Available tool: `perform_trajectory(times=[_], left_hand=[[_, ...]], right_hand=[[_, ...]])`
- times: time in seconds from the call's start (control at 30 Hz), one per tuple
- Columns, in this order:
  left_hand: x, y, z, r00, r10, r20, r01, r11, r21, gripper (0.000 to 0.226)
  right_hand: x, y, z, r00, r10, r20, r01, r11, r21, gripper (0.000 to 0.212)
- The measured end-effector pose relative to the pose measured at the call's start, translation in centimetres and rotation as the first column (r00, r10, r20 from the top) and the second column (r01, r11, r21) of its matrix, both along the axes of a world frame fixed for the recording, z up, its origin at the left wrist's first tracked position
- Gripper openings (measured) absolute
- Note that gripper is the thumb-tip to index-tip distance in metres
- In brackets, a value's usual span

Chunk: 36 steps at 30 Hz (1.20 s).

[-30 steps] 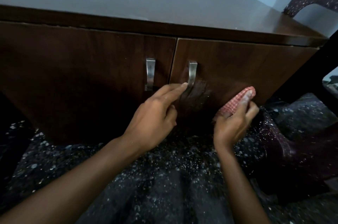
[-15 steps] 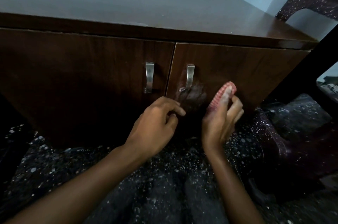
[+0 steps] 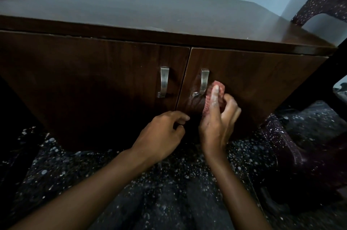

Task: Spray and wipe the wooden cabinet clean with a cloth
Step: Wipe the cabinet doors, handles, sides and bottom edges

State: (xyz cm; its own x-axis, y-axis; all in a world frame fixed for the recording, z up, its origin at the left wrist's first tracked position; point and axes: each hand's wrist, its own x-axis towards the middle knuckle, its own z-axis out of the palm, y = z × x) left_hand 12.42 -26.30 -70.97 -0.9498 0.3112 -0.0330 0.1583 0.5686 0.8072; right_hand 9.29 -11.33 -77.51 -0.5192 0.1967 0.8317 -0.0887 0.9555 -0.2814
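Note:
A dark wooden cabinet with two doors fills the view. Each door carries a metal handle, the left handle and the right handle. My right hand presses a bunched red-and-white checked cloth against the right door, just right of its handle. A wet smear shows on the wood below that handle. My left hand hovers low in front of the gap between the doors, fingers loosely curled, holding nothing. No spray bottle is in view.
A dark speckled plastic chair stands at the right, its seat close to the cabinet's right side. Black speckled floor lies below. A pale wall rises behind the cabinet top.
My right hand has slid the cloth left across the right door, from its outer part to beside the handle. My left hand has dropped from the handle and curled its fingers.

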Motion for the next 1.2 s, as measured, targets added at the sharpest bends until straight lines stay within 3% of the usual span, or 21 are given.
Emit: perform_trajectory(times=[0.1, 0.27, 0.43, 0.53, 0.67, 0.8, 1.03, 1.2], left_hand=[[0.1, -0.1, 0.2, 1.0, -0.019, -0.001, 0.019, 1.0, -0.022, 0.03], [0.3, -0.3, 0.5, 0.996, -0.089, 0.008, 0.09, 0.995, -0.048, 0.029], [0.4, -0.8, 0.5, 0.99, -0.129, 0.049, 0.132, 0.989, -0.072, 0.027], [0.4, -1.1, 0.8, 0.985, -0.148, 0.084, 0.157, 0.981, -0.113, 0.028], [0.9, -1.5, 1.2, 0.971, -0.205, 0.126, 0.226, 0.956, -0.188, 0.029], [0.9, -1.9, 1.1, 0.97, -0.202, 0.134, 0.227, 0.95, -0.212, 0.03], [0.1, -1.8, 0.5, 0.983, -0.115, 0.146, 0.144, 0.966, -0.213, 0.028], [-0.1, -2.3, 0.1, 0.98, -0.103, 0.169, 0.139, 0.967, -0.214, 0.028]], right_hand=[[-0.2, 0.7, -0.2, 0.998, 0.055, -0.038, -0.049, 0.988, 0.145, 0.043], [0.2, 2.9, -0.9, 0.999, 0.048, 0.015, -0.05, 0.959, 0.279, 0.057], [-0.3, 3.0, 1.7, 0.994, 0.091, -0.059, -0.071, 0.957, 0.282, 0.048], [-0.4, 2.6, 0.2, 0.997, 0.032, -0.072, -0.009, 0.957, 0.291, 0.052], [0.6, 2.8, -4.4, 0.998, 0.017, 0.059, -0.033, 0.958, 0.286, 0.073], [0.6, 2.0, -4.5, 0.998, 0.027, 0.063, -0.044, 0.96, 0.278, 0.06], [0.3, 1.7, -3.6, 0.998, 0.063, 0.026, -0.067, 0.864, 0.499, 0.058], [0.7, 4.6, -3.4, 0.998, -0.046, 0.048, 0.027, 0.942, 0.335, 0.067]])
